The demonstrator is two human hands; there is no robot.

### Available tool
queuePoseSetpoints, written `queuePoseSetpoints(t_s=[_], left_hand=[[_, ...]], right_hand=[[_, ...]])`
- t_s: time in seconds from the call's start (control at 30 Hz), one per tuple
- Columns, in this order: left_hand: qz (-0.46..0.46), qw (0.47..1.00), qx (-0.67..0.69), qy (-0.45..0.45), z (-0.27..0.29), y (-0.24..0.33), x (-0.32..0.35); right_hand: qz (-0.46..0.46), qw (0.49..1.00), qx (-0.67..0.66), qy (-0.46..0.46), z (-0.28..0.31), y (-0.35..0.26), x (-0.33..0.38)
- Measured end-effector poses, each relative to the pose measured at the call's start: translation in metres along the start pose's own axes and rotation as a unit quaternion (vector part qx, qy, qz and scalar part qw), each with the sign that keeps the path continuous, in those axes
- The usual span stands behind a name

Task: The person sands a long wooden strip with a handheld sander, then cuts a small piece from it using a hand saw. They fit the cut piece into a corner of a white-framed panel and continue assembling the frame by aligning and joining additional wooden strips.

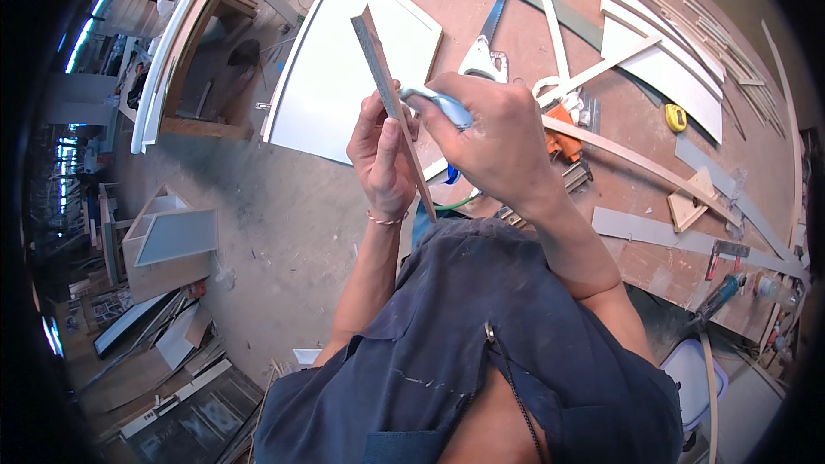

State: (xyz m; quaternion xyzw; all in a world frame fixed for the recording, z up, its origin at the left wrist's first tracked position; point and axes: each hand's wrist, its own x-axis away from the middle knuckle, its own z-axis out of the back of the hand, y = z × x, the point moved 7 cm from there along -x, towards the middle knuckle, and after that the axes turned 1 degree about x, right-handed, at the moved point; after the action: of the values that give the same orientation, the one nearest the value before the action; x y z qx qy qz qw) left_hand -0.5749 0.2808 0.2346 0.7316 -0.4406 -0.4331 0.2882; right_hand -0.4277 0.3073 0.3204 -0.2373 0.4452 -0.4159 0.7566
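My left hand (384,161) grips a long, thin wooden strip (375,56), thumb on the near side and fingers behind. The strip is tilted upright, its narrow grey edge turned towards me. My right hand (497,139) is closed around a light-blue, smooth-handled tool (452,110). The tool's pale tip points left and meets or nearly meets the strip's edge beside my left fingers. Its working end is too small to make out, so I cannot tell its kind. Both hands are above the near left part of the workbench (636,167).
A white panel (344,51) lies beyond my hands. Along the bench are a handsaw (479,58), an orange power tool (563,133), a yellow tape measure (676,118), a triangular wooden block (690,201) and several strips. Cabinet pieces (176,236) stand on the floor at left.
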Motion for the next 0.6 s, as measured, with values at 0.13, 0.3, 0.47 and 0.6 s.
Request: queuePoseSetpoints(t_s=[0.13,0.3,0.47,0.6], left_hand=[[-0.021,0.999,0.016,0.038,0.005,0.005,-0.002],[-0.030,0.997,0.057,0.038,0.004,0.009,-0.004],[-0.013,0.994,0.101,0.031,0.003,0.012,-0.009],[0.009,0.995,0.081,0.063,0.009,0.017,-0.012]], right_hand=[[0.008,1.000,-0.016,0.002,-0.011,0.003,0.011],[-0.004,0.999,-0.026,-0.028,-0.023,0.004,0.022],[-0.007,0.998,-0.013,-0.062,-0.029,0.005,0.033],[-0.010,0.995,0.019,-0.100,-0.032,0.006,0.037]])
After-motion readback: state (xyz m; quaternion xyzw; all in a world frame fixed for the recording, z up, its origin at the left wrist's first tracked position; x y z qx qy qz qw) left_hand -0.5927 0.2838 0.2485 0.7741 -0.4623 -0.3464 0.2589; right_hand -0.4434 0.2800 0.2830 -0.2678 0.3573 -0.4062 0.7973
